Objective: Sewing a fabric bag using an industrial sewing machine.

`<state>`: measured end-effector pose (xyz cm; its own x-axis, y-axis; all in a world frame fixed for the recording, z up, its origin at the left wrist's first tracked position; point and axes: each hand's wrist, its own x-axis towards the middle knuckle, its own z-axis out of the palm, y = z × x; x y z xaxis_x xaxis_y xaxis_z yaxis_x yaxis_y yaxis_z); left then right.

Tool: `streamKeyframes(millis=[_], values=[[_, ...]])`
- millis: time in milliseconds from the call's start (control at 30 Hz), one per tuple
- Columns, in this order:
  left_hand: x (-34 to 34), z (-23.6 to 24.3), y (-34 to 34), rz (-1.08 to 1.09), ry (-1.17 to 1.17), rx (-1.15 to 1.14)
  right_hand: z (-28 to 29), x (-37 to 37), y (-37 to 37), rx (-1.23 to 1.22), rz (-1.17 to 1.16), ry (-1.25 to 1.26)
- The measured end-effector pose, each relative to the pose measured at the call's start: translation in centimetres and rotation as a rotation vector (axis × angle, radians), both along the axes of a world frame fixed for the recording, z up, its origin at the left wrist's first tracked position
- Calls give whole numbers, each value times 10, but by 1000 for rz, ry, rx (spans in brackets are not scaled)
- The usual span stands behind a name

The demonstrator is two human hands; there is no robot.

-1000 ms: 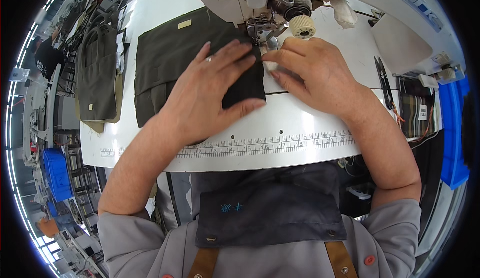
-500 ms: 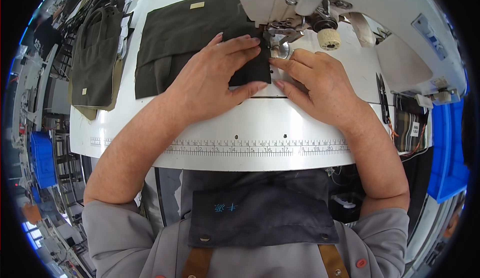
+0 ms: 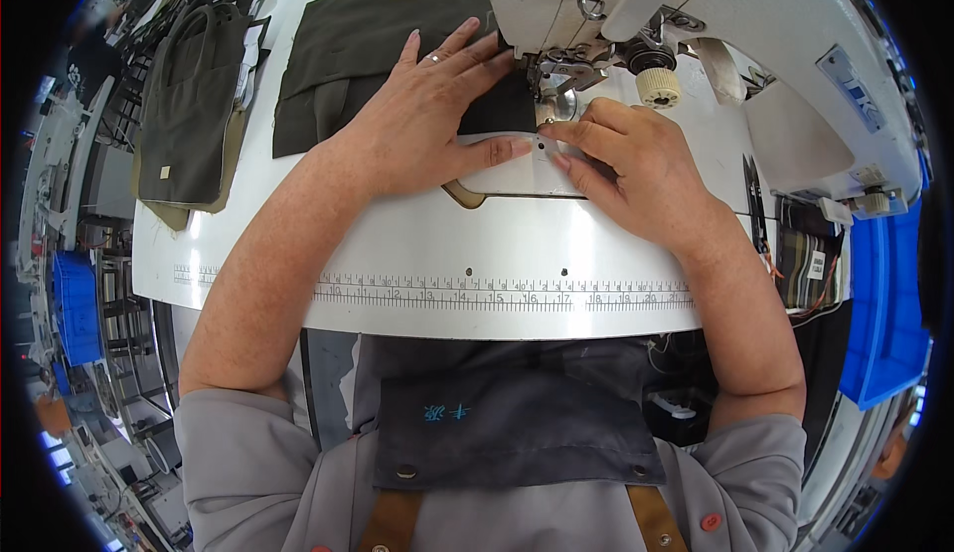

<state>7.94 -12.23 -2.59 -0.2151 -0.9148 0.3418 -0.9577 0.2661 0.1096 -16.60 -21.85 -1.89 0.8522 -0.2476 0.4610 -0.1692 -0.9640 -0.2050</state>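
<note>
Two hands: left hand spread on dark cloth, right hand curled by its near corner, pinch unclear. The cloth's edge, at a sewing machine, seems mostly stitched, little remaining.

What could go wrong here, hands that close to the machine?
1. The right hand has its index fingertip right by the presser-foot area of the sewing machine, so a slip might catch it.
2. The left hand lies spread on the dark green cloth; uneven pressure could skew the cloth or bunch its fold.
3. The black snips lie near the right forearm, which might knock them.
</note>
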Motion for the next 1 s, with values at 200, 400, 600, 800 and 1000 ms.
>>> streamKeyframes(millis=[200,400,600,800,1000], values=[[-10,14,32,-12,40,211,-4,-5,-10,41,-27,-12],[-43,34,113,-121,59,381,-4,-4,-14,51,-14,-28],[-48,41,173,120,83,223,-5,-8,-16,57,-38,-14],[-25,27,206,231,88,-32,-12,-1,-15,83,-25,-61],[-3,53,227,489,429,-555,-6,-7,-14,63,12,-81]])
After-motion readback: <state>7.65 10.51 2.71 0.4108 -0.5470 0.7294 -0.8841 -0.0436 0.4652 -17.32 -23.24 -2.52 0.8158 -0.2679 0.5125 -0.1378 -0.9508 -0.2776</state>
